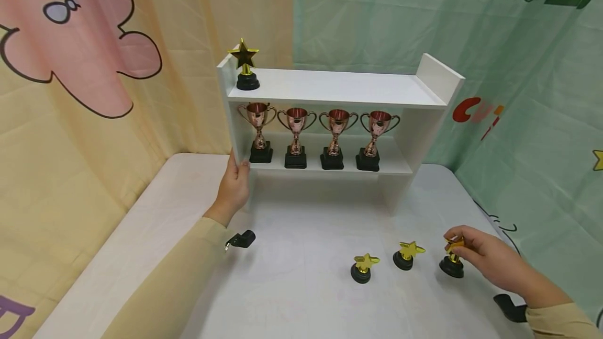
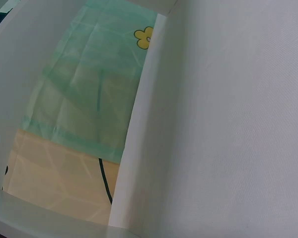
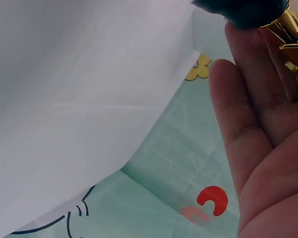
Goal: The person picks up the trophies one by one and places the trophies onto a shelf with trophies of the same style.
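Note:
My left hand point(image 1: 232, 184) grips the left side panel of a white two-tier shelf point(image 1: 330, 87), its thumb at the front edge. At the right, my right hand point(image 1: 492, 261) pinches a gold star trophy point(image 1: 453, 266) by its star. In the right wrist view the trophy's dark base point(image 3: 253, 11) sticks out past the fingers. Whether that base touches the table cannot be told. Two more star trophies stand on the table, one point(image 1: 404, 256) nearest my right hand and one point(image 1: 361, 269) farther left. Another star trophy point(image 1: 245, 67) stands at the top tier's left end.
Several bronze-coloured cup trophies, among them a left-end cup point(image 1: 260, 132) and a right-end cup point(image 1: 374, 140), line the lower tier. The white table point(image 1: 301, 297) lies under everything. Printed curtains point(image 1: 523, 93) hang behind and at both sides.

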### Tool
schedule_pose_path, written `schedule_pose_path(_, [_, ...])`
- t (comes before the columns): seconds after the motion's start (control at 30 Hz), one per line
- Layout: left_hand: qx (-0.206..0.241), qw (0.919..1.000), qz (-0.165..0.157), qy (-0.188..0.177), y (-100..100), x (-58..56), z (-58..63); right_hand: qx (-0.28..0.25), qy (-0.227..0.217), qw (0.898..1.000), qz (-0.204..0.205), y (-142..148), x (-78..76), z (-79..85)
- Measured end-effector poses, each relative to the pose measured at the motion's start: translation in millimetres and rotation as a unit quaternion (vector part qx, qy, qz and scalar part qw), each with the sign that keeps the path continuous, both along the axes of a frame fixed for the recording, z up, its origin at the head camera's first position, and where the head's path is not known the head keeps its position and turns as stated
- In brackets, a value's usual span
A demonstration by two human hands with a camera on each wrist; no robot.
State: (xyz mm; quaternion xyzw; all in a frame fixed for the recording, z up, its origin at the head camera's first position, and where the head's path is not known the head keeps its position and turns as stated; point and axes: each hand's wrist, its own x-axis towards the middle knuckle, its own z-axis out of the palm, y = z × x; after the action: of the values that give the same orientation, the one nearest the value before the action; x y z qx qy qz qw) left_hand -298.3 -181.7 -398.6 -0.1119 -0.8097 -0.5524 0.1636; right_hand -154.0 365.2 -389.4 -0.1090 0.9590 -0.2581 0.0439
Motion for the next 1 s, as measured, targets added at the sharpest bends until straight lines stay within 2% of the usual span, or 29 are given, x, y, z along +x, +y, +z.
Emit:
schedule_pose_path(0.17, [-0.001, 1.0, 0.004, -0.002, -0.4, 0.1, -0.6, -0.013, 0.037, 0.999, 0.004, -4.5, 1.2, 6.1])
schedule_pose_path(0.43, [0.004, 1.0, 0.0, -0.002, -0.5, 1.2, 0.6, -0.041, 0.106, 0.993, 0.039, -15.3, -0.8, 18.3])
schedule_pose_path(1.0, [-0.002, 0.9999, 0.009, -0.012, -0.7, 2.1, 1.7, -0.043, 0.143, 0.987, 0.068, -53.8, -4.7, 50.6])
